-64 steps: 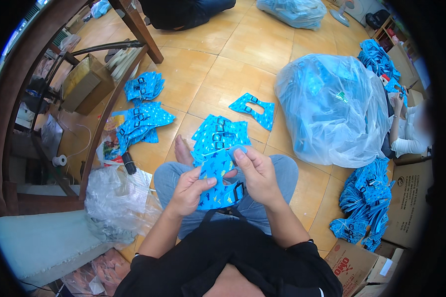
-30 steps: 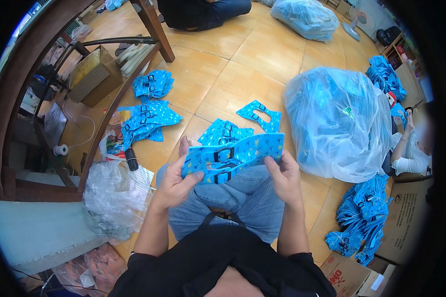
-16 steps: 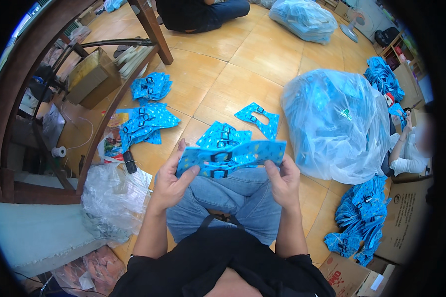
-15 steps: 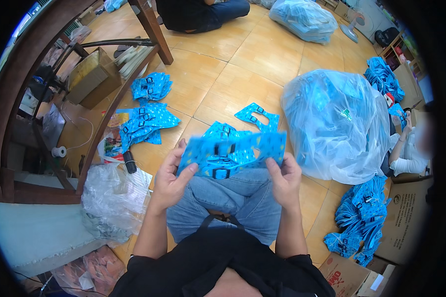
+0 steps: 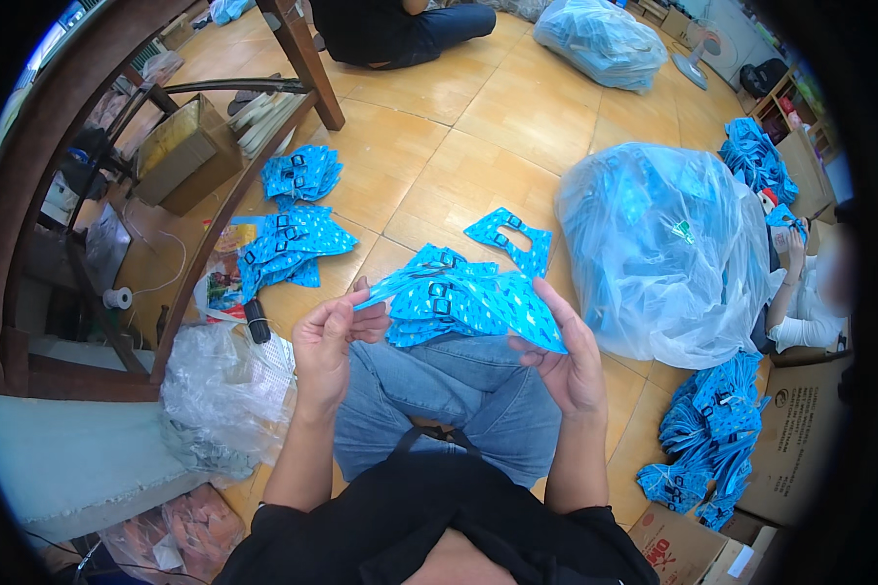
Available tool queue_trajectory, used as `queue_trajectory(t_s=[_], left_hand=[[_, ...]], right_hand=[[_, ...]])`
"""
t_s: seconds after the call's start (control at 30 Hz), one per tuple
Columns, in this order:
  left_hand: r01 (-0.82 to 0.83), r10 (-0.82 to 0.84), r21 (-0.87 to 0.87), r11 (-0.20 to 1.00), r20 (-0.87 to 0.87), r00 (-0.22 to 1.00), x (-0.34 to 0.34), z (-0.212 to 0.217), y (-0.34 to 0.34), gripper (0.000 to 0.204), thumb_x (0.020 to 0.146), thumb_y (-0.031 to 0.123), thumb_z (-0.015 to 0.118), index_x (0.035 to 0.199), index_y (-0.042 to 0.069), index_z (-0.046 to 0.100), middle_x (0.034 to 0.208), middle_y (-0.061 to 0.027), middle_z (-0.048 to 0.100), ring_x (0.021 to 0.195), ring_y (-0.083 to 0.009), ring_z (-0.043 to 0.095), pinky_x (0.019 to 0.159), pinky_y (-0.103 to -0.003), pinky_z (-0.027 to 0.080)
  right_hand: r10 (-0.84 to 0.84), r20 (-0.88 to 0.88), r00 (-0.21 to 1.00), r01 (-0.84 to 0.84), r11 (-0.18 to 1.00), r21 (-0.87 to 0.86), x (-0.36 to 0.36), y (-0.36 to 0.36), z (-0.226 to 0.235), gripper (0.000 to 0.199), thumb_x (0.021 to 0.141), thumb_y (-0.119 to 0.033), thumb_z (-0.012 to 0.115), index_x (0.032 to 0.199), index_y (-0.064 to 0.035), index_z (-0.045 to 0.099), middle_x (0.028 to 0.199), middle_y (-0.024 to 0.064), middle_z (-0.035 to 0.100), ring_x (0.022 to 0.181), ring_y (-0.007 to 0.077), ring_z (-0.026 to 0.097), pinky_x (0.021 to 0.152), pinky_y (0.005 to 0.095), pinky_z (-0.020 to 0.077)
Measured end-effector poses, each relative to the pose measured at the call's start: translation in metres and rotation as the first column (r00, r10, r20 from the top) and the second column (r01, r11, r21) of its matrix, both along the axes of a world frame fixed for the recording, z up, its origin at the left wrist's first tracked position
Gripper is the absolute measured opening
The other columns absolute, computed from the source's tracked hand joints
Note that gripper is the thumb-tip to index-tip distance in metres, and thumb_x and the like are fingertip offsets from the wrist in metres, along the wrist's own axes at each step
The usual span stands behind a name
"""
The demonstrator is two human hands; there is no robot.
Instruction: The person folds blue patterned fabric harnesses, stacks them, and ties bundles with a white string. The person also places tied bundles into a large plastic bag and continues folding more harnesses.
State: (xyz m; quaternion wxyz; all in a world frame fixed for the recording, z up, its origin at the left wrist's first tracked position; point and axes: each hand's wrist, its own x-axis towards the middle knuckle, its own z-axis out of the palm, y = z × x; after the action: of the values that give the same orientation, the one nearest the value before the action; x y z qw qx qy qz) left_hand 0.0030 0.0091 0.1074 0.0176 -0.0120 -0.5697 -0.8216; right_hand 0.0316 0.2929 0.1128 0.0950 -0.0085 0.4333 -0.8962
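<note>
A thin blue printed piece [image 5: 522, 310] with small light marks stretches between my two hands, tilted above my lap. Its left end is pinched in my left hand [image 5: 334, 341], thumb against curled fingers. The other end lies between the thumb and fingers of my right hand [image 5: 568, 356]. Just behind and partly hidden by it lies a pile of similar blue pieces [image 5: 437, 261] with black square outlines. Beyond the pile, a single blue piece [image 5: 532, 255] with a cut-out hole rests on the tiled floor.
Stacks of blue pieces [image 5: 307, 234] lie left, beside a wooden frame [image 5: 317, 68]. Right stand a large clear bag [image 5: 654, 292] of blue pieces, bundled blue pieces [image 5: 717, 409] and a cardboard box [image 5: 800, 439]. Crumpled plastic [image 5: 219, 380] is near my left arm. Other people sit at the far side and right.
The held piece has turned from facing me broadly to a tilted slant, its right end lower. My right hand has turned and shifted slightly down; my left has moved slightly left.
</note>
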Motion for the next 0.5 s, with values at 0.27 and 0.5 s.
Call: queue_trajectory(t_s=[0.27,0.5], left_hand=[[-0.002,0.002,-0.006,1.000,0.034,0.999,-0.005,0.001,0.003,0.033,0.098,0.027,0.054,0.108,-0.003,0.065,0.092,-0.0171,0.070,0.077,-0.0213,0.070,0.066,-0.028,0.055],[0.019,-0.019,-0.002,1.000,0.055,0.998,-0.010,-0.001,0.003,0.029,0.096,0.022,0.057,0.108,-0.003,0.065,0.091,-0.0159,0.070,0.078,-0.0221,0.070,0.068,-0.028,0.054]], right_hand=[[-0.048,0.035,0.998,0.048,0.999,0.011,-0.004,-0.004,-0.004,0.079,0.091,-0.045,0.059,0.144,0.0049,0.028,0.125,0.0149,0.056,0.095,0.0210,0.064,0.070,0.0261,0.0555],[-0.030,0.031,0.999,0.034,0.990,-0.140,-0.013,-0.005,-0.008,0.080,0.091,-0.038,0.062,0.148,0.0016,0.022,0.131,0.0127,0.052,0.099,0.0195,0.063,0.077,0.0301,0.0533]])
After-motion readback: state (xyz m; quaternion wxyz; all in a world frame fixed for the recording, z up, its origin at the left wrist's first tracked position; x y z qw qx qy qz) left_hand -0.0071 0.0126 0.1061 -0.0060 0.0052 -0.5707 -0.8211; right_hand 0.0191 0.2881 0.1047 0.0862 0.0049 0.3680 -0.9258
